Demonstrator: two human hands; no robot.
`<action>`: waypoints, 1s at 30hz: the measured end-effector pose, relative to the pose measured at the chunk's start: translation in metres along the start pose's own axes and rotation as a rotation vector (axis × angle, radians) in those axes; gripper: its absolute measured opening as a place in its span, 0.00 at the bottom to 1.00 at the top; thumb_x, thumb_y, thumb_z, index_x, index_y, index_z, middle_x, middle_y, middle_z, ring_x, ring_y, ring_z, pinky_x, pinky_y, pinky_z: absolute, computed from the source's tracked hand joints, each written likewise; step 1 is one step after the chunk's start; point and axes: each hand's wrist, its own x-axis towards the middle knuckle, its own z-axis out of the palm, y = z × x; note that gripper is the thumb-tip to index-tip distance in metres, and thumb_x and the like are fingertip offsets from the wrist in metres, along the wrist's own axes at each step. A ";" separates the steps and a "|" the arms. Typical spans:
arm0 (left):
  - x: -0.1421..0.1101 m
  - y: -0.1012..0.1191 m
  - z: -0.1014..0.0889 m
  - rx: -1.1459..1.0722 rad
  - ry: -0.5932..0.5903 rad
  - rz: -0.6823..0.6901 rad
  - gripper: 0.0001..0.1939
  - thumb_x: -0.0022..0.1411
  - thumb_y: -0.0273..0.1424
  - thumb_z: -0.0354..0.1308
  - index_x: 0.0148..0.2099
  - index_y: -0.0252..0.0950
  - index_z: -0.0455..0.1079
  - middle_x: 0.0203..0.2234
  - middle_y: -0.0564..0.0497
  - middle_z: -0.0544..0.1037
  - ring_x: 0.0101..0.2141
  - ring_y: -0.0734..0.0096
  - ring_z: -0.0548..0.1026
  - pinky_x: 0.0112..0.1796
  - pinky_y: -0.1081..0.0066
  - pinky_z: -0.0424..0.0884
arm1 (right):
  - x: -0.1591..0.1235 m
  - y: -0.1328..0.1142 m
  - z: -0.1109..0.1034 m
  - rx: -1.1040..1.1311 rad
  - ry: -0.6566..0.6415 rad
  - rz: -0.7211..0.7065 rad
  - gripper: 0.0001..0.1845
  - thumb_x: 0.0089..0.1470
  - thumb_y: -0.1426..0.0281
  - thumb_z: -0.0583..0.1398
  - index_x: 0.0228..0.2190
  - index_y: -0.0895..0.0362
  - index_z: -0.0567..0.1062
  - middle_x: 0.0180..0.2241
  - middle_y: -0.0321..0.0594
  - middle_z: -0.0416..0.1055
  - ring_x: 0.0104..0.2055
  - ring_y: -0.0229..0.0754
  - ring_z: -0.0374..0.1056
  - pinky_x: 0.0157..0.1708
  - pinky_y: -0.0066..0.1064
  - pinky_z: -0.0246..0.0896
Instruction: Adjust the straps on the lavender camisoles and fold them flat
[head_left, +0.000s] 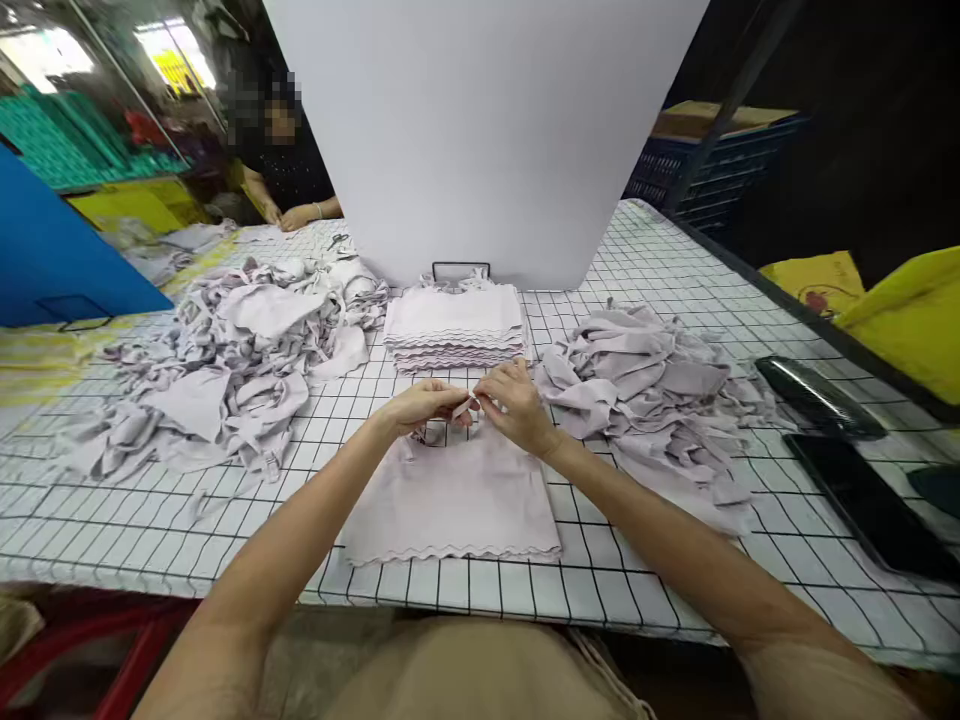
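A pale lilac garment (457, 500) with a scalloped hem lies flat on the checked tablecloth (600, 585) in front of me. My left hand (424, 405) and my right hand (517, 400) meet at its far edge. Both pinch a small piece at the garment's top, possibly a strap or tag (469, 405). Just beyond the hands sits a neat stack of folded lilac garments (454, 325).
Loose lilac garments are heaped at the left (240, 360) and at the right (652, 395). A big white board (480, 130) stands behind the stack. A dark phone or tablet (862, 500) and a black case (817, 395) lie at right. Another person (281, 165) works at the far left.
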 end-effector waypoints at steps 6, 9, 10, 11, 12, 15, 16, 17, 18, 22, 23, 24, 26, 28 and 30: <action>-0.005 -0.013 0.011 -0.042 0.078 -0.024 0.23 0.43 0.44 0.76 0.33 0.30 0.80 0.28 0.45 0.81 0.23 0.80 0.66 0.24 0.74 0.57 | -0.006 -0.003 0.000 0.125 0.044 0.088 0.10 0.59 0.80 0.57 0.33 0.53 0.71 0.31 0.37 0.77 0.37 0.45 0.68 0.45 0.43 0.57; -0.009 -0.018 0.017 -0.064 0.163 -0.010 0.19 0.43 0.41 0.77 0.31 0.32 0.79 0.27 0.46 0.81 0.23 0.79 0.66 0.24 0.74 0.57 | -0.009 -0.002 -0.001 0.169 0.065 0.138 0.09 0.59 0.79 0.57 0.33 0.52 0.72 0.32 0.38 0.77 0.38 0.45 0.70 0.44 0.43 0.60; -0.012 -0.019 0.018 -0.067 0.196 0.001 0.18 0.43 0.41 0.76 0.30 0.32 0.79 0.27 0.47 0.81 0.24 0.79 0.67 0.24 0.74 0.58 | -0.011 -0.001 -0.002 0.180 0.069 0.151 0.09 0.59 0.78 0.57 0.33 0.52 0.72 0.32 0.38 0.77 0.38 0.46 0.70 0.44 0.43 0.61; -0.015 -0.021 0.020 -0.063 0.231 0.015 0.18 0.44 0.41 0.76 0.30 0.32 0.79 0.26 0.47 0.81 0.24 0.78 0.68 0.26 0.74 0.60 | -0.012 0.000 -0.002 0.189 0.075 0.163 0.09 0.59 0.78 0.57 0.32 0.52 0.72 0.32 0.38 0.77 0.38 0.46 0.70 0.44 0.43 0.62; -0.020 -0.021 0.020 -0.050 0.267 0.032 0.17 0.45 0.41 0.76 0.30 0.32 0.79 0.26 0.47 0.80 0.25 0.77 0.69 0.27 0.73 0.62 | -0.014 0.002 -0.003 0.198 0.082 0.173 0.09 0.58 0.78 0.57 0.32 0.52 0.72 0.31 0.38 0.77 0.37 0.46 0.70 0.43 0.43 0.63; -0.038 -0.023 0.022 0.009 0.345 0.075 0.17 0.47 0.42 0.74 0.29 0.32 0.80 0.24 0.47 0.80 0.27 0.74 0.71 0.32 0.71 0.67 | -0.019 0.006 -0.004 0.214 0.107 0.200 0.09 0.57 0.79 0.57 0.32 0.53 0.73 0.31 0.38 0.76 0.37 0.46 0.70 0.42 0.42 0.64; -0.044 -0.024 0.022 0.021 0.356 0.078 0.17 0.47 0.42 0.74 0.28 0.32 0.80 0.24 0.47 0.80 0.27 0.73 0.72 0.33 0.70 0.68 | -0.020 0.008 -0.005 0.220 0.111 0.209 0.09 0.57 0.79 0.57 0.32 0.53 0.73 0.31 0.38 0.76 0.37 0.46 0.70 0.42 0.42 0.64; -0.049 -0.024 0.022 0.023 0.360 0.074 0.17 0.47 0.43 0.74 0.28 0.32 0.80 0.24 0.46 0.80 0.27 0.73 0.72 0.33 0.70 0.69 | -0.021 0.009 -0.005 0.225 0.113 0.218 0.09 0.56 0.79 0.57 0.32 0.53 0.73 0.31 0.38 0.76 0.37 0.46 0.70 0.42 0.42 0.64; -0.054 -0.024 0.022 0.019 0.365 0.064 0.17 0.47 0.43 0.74 0.28 0.32 0.80 0.25 0.46 0.80 0.27 0.73 0.72 0.33 0.70 0.69 | -0.022 0.010 -0.004 0.230 0.112 0.225 0.09 0.56 0.79 0.58 0.32 0.53 0.73 0.31 0.38 0.76 0.37 0.46 0.70 0.41 0.42 0.65; -0.069 -0.025 0.021 -0.004 0.382 0.009 0.17 0.47 0.42 0.75 0.31 0.33 0.81 0.25 0.47 0.80 0.26 0.77 0.71 0.32 0.72 0.70 | -0.024 0.012 -0.004 0.243 0.107 0.239 0.09 0.56 0.78 0.58 0.31 0.52 0.74 0.31 0.38 0.76 0.37 0.46 0.70 0.41 0.41 0.66; -0.071 -0.025 0.020 -0.011 0.380 -0.005 0.17 0.47 0.41 0.75 0.32 0.32 0.81 0.25 0.47 0.80 0.26 0.77 0.72 0.32 0.73 0.70 | -0.023 0.012 -0.004 0.245 0.110 0.241 0.09 0.56 0.78 0.57 0.31 0.52 0.74 0.30 0.38 0.76 0.37 0.46 0.70 0.41 0.41 0.66; -0.073 -0.026 0.019 -0.017 0.381 -0.019 0.17 0.46 0.41 0.76 0.33 0.32 0.82 0.26 0.48 0.80 0.26 0.78 0.72 0.32 0.73 0.70 | -0.023 0.012 -0.004 0.247 0.114 0.245 0.09 0.56 0.78 0.57 0.31 0.52 0.73 0.30 0.38 0.76 0.37 0.46 0.70 0.41 0.41 0.66; -0.077 -0.026 0.018 -0.021 0.398 -0.041 0.18 0.46 0.40 0.76 0.33 0.32 0.81 0.25 0.48 0.81 0.24 0.79 0.72 0.30 0.75 0.70 | -0.023 0.012 -0.004 0.248 0.118 0.266 0.09 0.56 0.78 0.57 0.31 0.52 0.73 0.30 0.38 0.75 0.37 0.46 0.70 0.41 0.41 0.67; -0.080 -0.027 0.017 -0.021 0.420 -0.034 0.18 0.46 0.41 0.76 0.32 0.32 0.81 0.23 0.49 0.80 0.23 0.80 0.71 0.27 0.77 0.69 | -0.022 0.013 -0.004 0.247 0.107 0.295 0.09 0.55 0.78 0.57 0.30 0.52 0.73 0.30 0.38 0.75 0.37 0.46 0.70 0.41 0.41 0.67; -0.083 -0.028 0.018 -0.039 0.418 -0.002 0.19 0.46 0.42 0.76 0.33 0.32 0.81 0.25 0.49 0.81 0.24 0.79 0.73 0.28 0.77 0.71 | -0.023 0.016 -0.004 0.248 0.086 0.323 0.08 0.55 0.77 0.58 0.29 0.52 0.73 0.30 0.38 0.75 0.37 0.46 0.70 0.40 0.41 0.67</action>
